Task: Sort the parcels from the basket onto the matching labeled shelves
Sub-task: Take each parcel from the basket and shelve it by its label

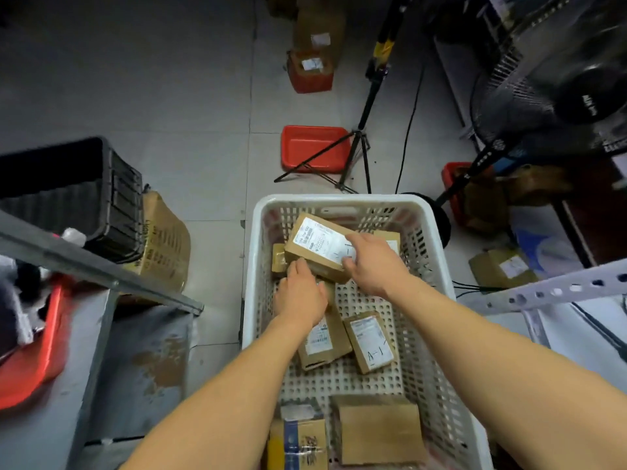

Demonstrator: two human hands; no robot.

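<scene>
Right hand [371, 262] pinches the near corner of a tilted brown cardboard parcel with a white shipping label [320, 249], lifting it at the far end of the white perforated plastic basket [258, 266].
Left hand [300, 295] curls under that parcel's near edge, likely steadying it so its label faces up for reading; print too small to read. Nearer in the basket, a small brown box [369, 340] reads "A-1", handwritten.

Left hand [302, 293] and right hand [375, 262] grip, arms outstretched.

parcels [369, 340] in basket [258, 232], tripod [356, 147] behind
</scene>
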